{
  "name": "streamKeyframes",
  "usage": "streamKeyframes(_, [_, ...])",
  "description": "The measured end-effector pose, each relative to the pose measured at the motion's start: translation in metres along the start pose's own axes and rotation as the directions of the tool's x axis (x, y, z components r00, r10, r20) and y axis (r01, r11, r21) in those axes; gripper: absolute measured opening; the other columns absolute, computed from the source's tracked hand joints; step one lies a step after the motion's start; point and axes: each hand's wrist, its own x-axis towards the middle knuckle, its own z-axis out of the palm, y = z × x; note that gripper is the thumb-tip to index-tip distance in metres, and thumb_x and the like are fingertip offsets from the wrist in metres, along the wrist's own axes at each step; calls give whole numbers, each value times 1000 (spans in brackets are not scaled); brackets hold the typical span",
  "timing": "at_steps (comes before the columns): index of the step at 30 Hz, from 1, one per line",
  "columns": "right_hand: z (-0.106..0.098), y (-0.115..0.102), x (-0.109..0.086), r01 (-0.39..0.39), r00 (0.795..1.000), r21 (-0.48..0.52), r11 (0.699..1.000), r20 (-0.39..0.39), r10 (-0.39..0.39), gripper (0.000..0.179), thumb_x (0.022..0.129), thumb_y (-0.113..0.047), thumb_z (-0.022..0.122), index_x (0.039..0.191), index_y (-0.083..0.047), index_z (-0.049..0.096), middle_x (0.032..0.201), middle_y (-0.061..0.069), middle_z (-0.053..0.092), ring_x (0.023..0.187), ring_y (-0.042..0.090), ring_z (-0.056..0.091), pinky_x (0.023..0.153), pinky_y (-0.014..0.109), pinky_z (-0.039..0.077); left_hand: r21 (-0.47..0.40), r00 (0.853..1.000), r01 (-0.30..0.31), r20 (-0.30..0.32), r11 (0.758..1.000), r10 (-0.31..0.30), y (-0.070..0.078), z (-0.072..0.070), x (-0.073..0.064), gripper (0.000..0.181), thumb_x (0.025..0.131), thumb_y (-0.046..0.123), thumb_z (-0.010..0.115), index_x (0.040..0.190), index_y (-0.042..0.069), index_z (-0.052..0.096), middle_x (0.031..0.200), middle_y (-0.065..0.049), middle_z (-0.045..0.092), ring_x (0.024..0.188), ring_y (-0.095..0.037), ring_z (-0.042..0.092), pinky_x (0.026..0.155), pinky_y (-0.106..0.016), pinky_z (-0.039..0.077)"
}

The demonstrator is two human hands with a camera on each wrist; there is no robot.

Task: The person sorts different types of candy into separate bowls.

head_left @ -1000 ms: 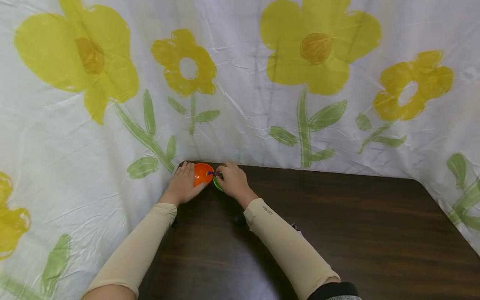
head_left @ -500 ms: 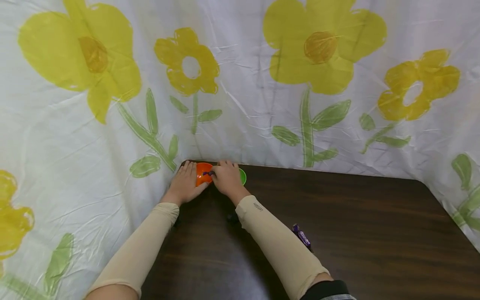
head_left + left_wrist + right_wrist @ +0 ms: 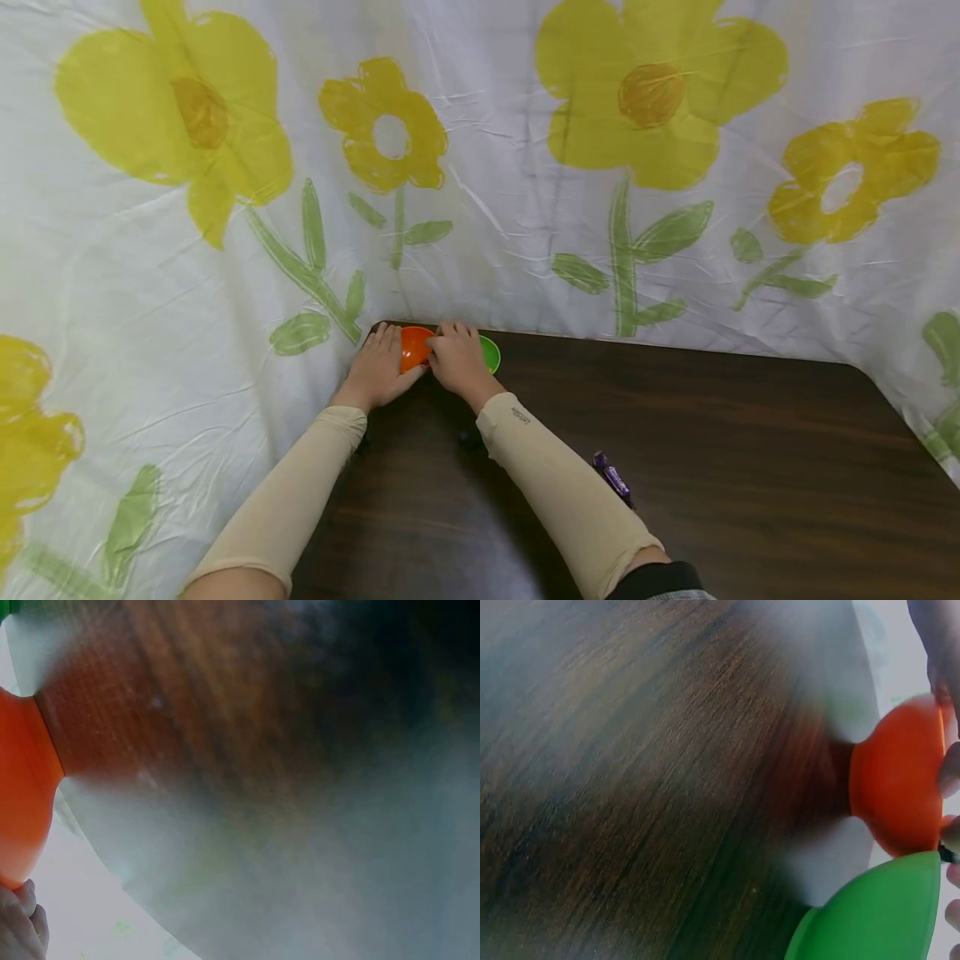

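Observation:
An orange bowl (image 3: 415, 348) stands near the table's far left corner. My left hand (image 3: 377, 364) rests along its left side with fingers straight, the thumb at its near side. My right hand (image 3: 457, 357) hovers at the orange bowl's right rim, partly covering the green bowl (image 3: 490, 353) beside it. In the right wrist view, a small dark piece of a wrapped candy (image 3: 947, 856) shows at the right fingertips, close to the rims of the orange and green bowls. The hand hides the rest of that candy in the head view.
A purple-wrapped candy (image 3: 617, 481) lies on the dark wooden table (image 3: 712, 450), just right of my right forearm. A white curtain with yellow flowers (image 3: 510, 275) hangs along the table's back and left edges. Dark wrist cameras (image 3: 470, 439) hang below the wrists.
My right hand, pinching a purple-wrapped candy, has moved left from over the green bowl to the orange bowl's rim, uncovering more of the green bowl. The left hand stays at the orange bowl.

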Motion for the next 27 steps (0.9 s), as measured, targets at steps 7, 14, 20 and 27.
streamKeyframes(7, [-9, 8, -6, 27, 999, 60, 998, -19, -26, 34, 103, -28, 71, 137, -26, 74, 129, 4, 65, 115, 24, 58, 95, 44, 49, 14, 1000, -4, -11, 1000, 4, 0, 2, 2, 99, 105, 62, 48, 161, -16, 25, 167, -35, 31, 162, -48, 21, 133, -57, 20])
streamKeyframes(14, [-23, 29, -22, 52, 999, 127, 991, -22, -50, 29, 103, -26, 71, 130, -21, 77, 126, 5, 65, 115, 28, 60, 100, 49, 51, 25, 1000, 8, -6, 1000, -8, -1, 3, 1, 100, 104, 63, 49, 161, -16, 25, 168, -34, 32, 162, -48, 21, 133, -58, 20])
streamKeyframes(20, [-39, 48, -50, 75, 997, 203, 976, -26, -71, 28, 100, -30, 75, 124, -17, 80, 122, 7, 67, 114, 28, 62, 96, 49, 54, 29, 1000, 16, -8, 999, -16, 2, 2, 0, 101, 103, 64, 49, 160, -16, 27, 168, -34, 32, 161, -48, 23, 133, -58, 20])
streamKeyframes(27, [-61, 64, -98, 118, 993, 282, 952, -23, -117, 26, 99, -28, 77, 122, -16, 79, 118, 6, 67, 101, 23, 61, 85, 42, 54, 31, 1000, 21, -17, 999, -20, 4, 1, -2, 100, 103, 63, 50, 160, -16, 28, 167, -34, 33, 160, -49, 24, 133, -58, 21])
